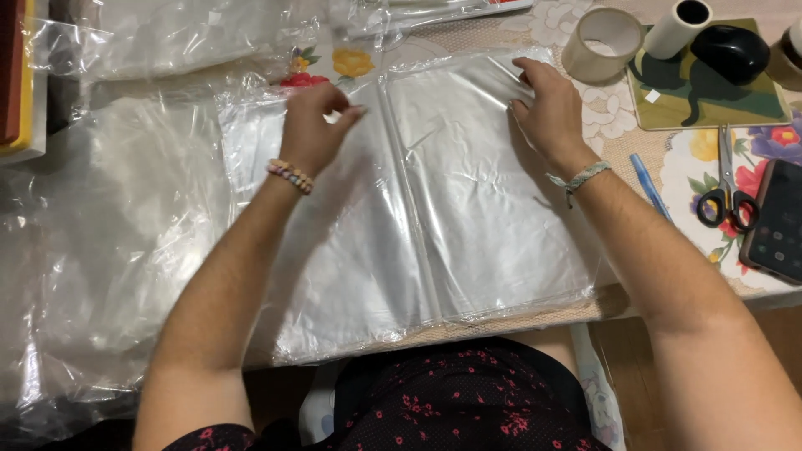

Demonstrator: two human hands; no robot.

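Left hand: raised just over the far edge of the left bag stack, fingertips pinched together on thin clear film; beaded bracelet at the wrist.
Right hand: laid on the far right corner of the right bag stack, fingers curled on the film edge, gripping it; woven band at the wrist.
Bag stacks: two flat piles of clear plastic bags, side by side and touching along a middle seam, near edges at the counter rim, directly before the person.
Loose film: crumpled clear plastic left of the stacks, spilling over the counter edge.
Tape roll: upright, just beyond the right hand.
Mat: green, at far right; carries a black rounded object and a white tube.
Scissors: black-handled, near the mat, blades pointing away.
Pen: blue, between right forearm and scissors.
Phone: dark, at the right edge.
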